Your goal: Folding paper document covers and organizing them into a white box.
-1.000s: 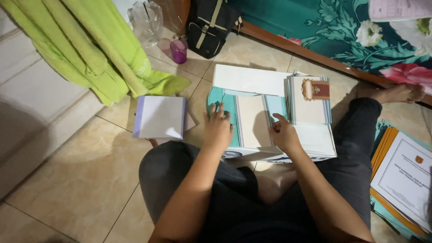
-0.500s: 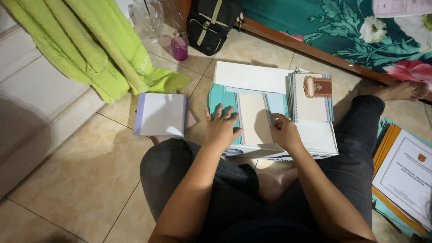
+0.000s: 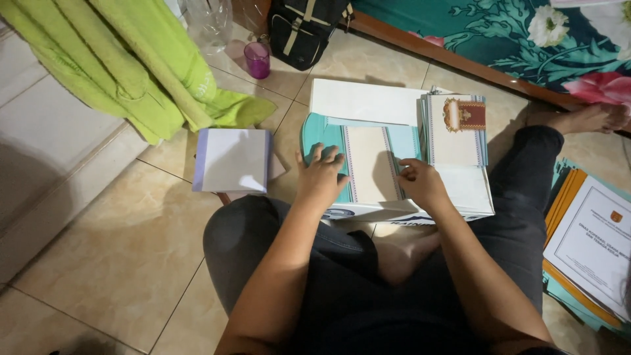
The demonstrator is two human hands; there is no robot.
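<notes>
A person sits cross-legged on a tiled floor, seen from above. The left hand (image 3: 321, 176) lies flat, fingers spread and unclenched, pressing down on the teal left flap of a folded card (image 3: 368, 164). The right hand (image 3: 420, 184) rests at the card's right edge, fingers curled loosely; whether they pinch the flap or only touch it cannot be told.

The card, cream in the middle with teal sides, lies on a white box (image 3: 473, 197) just in front of the person's knees. To fold it cleanly, it seems wise to keep the left palm firm so the card does not slide, and bring the right flap over along its printed border.

To the right on the box sits a stack of cream cards (image 3: 457, 141) with a red and gold emblem. Beyond, a large white sheet (image 3: 365, 100). Left on the floor, a white paper pad (image 3: 231, 160). Further away: green cloth (image 3: 131, 72), a purple cup (image 3: 257, 60), a black bag (image 3: 303, 26). Far right, a stack of printed documents (image 3: 591, 243).
</notes>
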